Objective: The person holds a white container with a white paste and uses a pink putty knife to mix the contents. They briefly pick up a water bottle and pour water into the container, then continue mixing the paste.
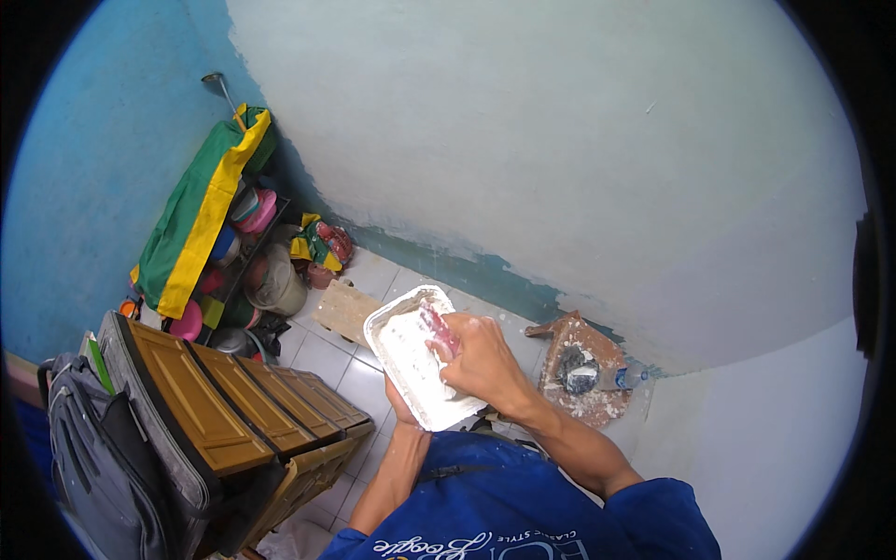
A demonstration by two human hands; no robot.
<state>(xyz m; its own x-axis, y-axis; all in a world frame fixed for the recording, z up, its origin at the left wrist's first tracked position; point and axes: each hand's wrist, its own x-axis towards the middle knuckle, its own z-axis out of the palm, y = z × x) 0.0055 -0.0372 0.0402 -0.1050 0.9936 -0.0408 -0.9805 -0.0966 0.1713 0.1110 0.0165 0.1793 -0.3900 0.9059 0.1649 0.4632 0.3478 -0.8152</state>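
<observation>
Our right forearm [579, 443] slants up and leftward from the lower right, the elbow bent, and our right hand [480, 355] is curled in a grip, its back toward us. Our left forearm [392, 474] points steeply upward; our left hand [401, 403] sits lower and further left, its fingers mostly hidden.

White tray [455, 416] in hands [481, 359], red tool [439, 331] gripped
</observation>
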